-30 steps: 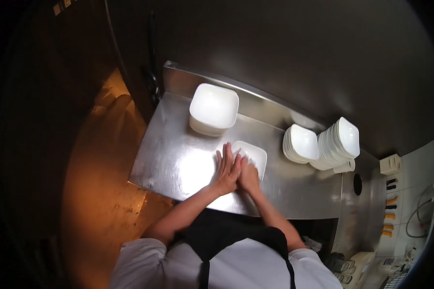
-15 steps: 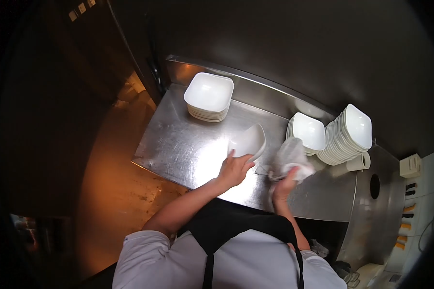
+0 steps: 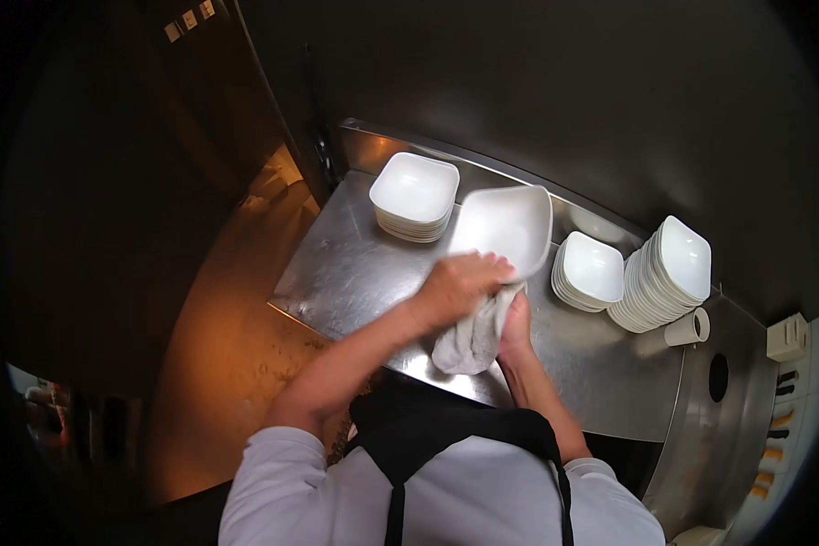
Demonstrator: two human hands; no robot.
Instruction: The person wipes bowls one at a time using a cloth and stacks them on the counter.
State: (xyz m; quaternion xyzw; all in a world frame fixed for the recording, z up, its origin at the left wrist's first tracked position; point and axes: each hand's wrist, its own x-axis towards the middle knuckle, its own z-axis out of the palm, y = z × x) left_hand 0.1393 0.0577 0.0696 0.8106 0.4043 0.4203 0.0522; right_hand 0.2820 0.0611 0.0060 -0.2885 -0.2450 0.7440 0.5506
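Note:
A white square bowl (image 3: 505, 226) is held up over the steel counter, its hollow facing the camera. My left hand (image 3: 464, 284) grips the bowl's near edge, fingers curled over the rim. Just right of it, my right hand (image 3: 516, 326) is closed on a whitish cloth (image 3: 471, 344), which hangs down between the two hands and touches the bowl's near rim. Part of the right hand's fingers is hidden behind the cloth. Behind the held bowl, to the left, stands a stack of matching bowls (image 3: 416, 189).
A short bowl stack (image 3: 591, 268) and a tall, leaning bowl stack (image 3: 672, 273) stand on the right of the steel counter (image 3: 337, 259). A white cup (image 3: 687, 328) lies beside them. Further right is a round dark hole (image 3: 719, 378) in the steel surface.
The bowl has been raised and turned so its inside faces up. My right hand has brought the cloth leftward to the bowl, meeting my left hand. The view has shifted slightly.

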